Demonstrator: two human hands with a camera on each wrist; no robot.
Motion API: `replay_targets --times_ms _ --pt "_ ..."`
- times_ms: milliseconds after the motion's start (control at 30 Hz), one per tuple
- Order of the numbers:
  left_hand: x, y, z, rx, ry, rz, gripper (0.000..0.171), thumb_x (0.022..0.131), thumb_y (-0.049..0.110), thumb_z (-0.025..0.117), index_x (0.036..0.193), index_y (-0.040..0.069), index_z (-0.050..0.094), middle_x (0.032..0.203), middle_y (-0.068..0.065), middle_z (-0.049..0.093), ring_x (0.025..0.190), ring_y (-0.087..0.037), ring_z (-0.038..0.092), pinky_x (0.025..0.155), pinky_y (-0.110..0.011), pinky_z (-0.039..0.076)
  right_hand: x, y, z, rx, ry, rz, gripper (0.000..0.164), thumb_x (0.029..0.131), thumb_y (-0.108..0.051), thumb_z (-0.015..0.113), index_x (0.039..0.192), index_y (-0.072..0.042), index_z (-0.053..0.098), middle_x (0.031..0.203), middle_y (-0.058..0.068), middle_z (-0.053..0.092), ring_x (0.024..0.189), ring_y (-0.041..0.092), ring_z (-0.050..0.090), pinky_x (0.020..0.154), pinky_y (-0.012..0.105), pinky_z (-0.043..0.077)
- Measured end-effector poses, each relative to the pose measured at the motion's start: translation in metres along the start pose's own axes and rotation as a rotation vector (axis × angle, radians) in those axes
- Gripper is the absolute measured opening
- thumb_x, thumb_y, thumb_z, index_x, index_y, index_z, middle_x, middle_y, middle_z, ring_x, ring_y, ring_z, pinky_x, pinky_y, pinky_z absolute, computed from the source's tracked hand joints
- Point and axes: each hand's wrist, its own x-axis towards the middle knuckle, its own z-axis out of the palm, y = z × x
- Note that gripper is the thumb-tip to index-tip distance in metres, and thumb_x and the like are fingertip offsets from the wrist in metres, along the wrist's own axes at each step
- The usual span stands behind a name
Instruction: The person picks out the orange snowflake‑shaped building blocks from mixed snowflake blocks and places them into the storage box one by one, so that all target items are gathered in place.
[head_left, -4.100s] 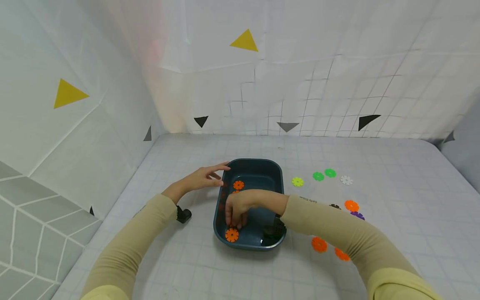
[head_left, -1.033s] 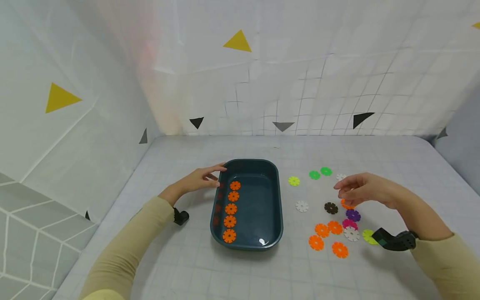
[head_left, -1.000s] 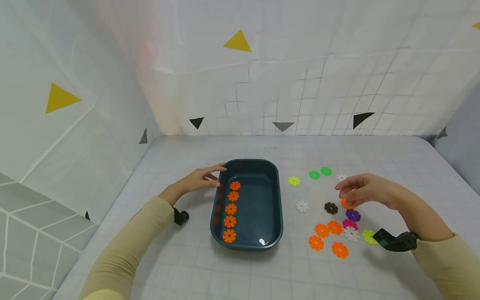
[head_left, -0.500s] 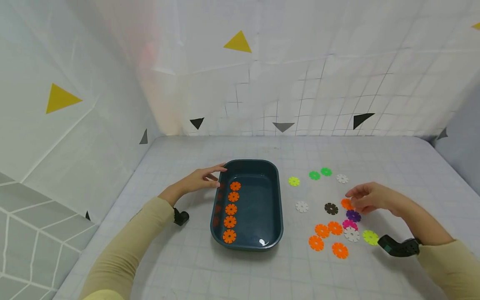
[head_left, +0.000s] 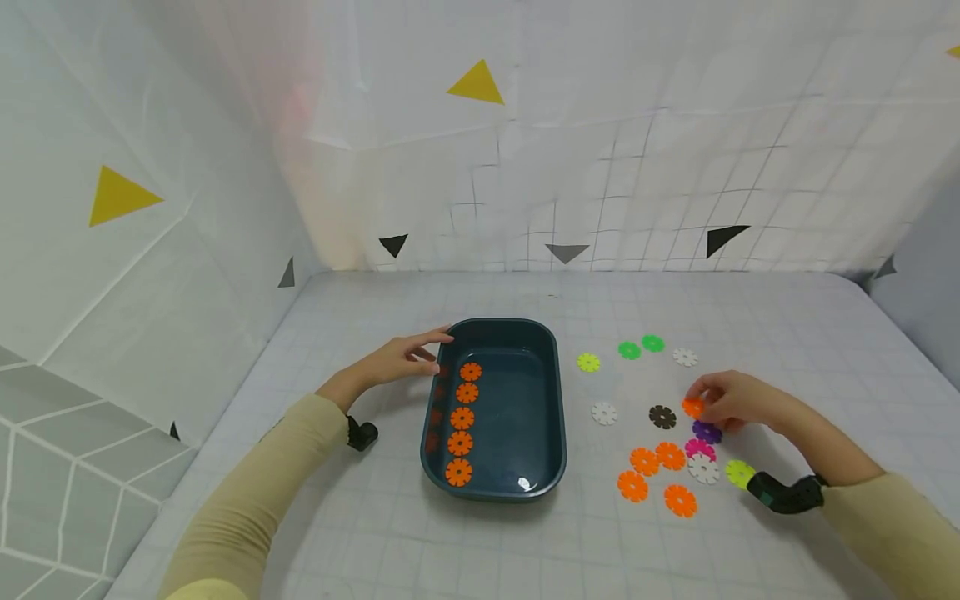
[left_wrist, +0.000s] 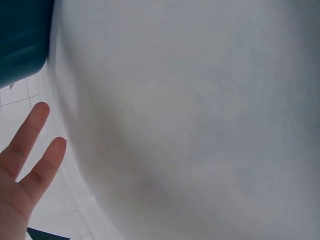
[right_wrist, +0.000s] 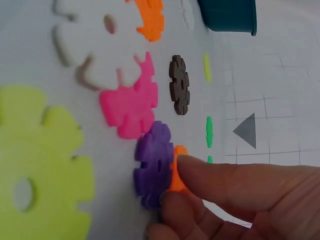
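Observation:
In the head view a dark teal tray (head_left: pixel 522 417) stands mid-table with a column of orange notched discs (head_left: pixel 462 417) along its left side. My left hand (head_left: pixel 401 358) is at the tray's upper left rim, fingers extended; whether it presses the rim cannot be told. On the right, my right hand (head_left: pixel 731 398) pinches an orange notched disc (head_left: pixel 692 407) between thumb and fingers, low over the table. The right wrist view shows the thumb on that orange disc (right_wrist: pixel 178 170), right beside a purple notched disc (right_wrist: pixel 154 165). Some fingers are partly hidden there.
Near the right hand lie a brown disc (head_left: pixel 662 417), a pink disc (head_left: pixel 700 449), a white disc (head_left: pixel 703 468) and a yellow disc (head_left: pixel 740 474). Several loose orange discs (head_left: pixel 670 456) lie closer to me. Green discs (head_left: pixel 652 343) are farther back. A white sheet wall (head_left: pixel 570 167) rises behind.
The right hand has gone from inside the tray to the loose discs on the right, then lowered and taken hold of an orange one. The left hand has stayed at the rim.

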Motion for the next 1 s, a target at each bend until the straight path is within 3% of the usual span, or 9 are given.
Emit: replay_targets --times_ms 167,400,667,1000 --pt "0.0008 -0.0005 0.0004 -0.003 -0.003 -0.003 0.055 0.089 0.030 0.059 0.140 0.023 0.038 0.151 0.005 0.023 0.113 -0.024 0.053 0.095 -0.043 0.040 0.0023 -0.0028 0.0008 -0.062 0.023 0.027 0.029 0.082 -0.014 0.066 0.102 0.003 0.054 0.082 0.009 0.050 0.062 0.017 0.048 0.059 0.029 0.049" --pt "-0.0020 0.0051 0.0001 -0.015 -0.001 -0.016 0.055 0.090 0.029 0.058 0.141 0.022 0.037 0.152 0.003 0.022 0.112 -0.026 0.052 0.096 -0.044 0.039 0.0026 -0.0043 0.0019 -0.076 0.027 0.038 0.039 0.081 -0.021 0.069 0.105 0.003 0.051 0.079 0.007 0.048 0.060 0.016 0.047 0.057 0.029 0.047" --pt "-0.0011 0.0022 -0.0001 -0.025 0.003 -0.023 0.056 0.089 0.035 0.058 0.140 0.026 0.038 0.151 0.007 0.022 0.113 -0.024 0.052 0.096 -0.044 0.039 0.0025 -0.0068 0.0041 -0.111 0.070 0.033 0.030 0.081 -0.017 0.068 0.099 0.000 0.050 0.076 0.008 0.050 0.056 0.016 0.046 0.055 0.028 0.045" --pt "-0.0007 0.0002 0.0008 -0.034 0.000 -0.022 0.056 0.089 0.032 0.059 0.140 0.026 0.037 0.151 0.006 0.022 0.112 -0.025 0.052 0.096 -0.045 0.039 0.0048 -0.0039 -0.0001 -0.105 0.087 0.014 0.028 0.078 -0.016 0.070 0.097 -0.002 0.054 0.082 0.013 0.053 0.053 0.016 0.044 0.055 0.029 0.043"
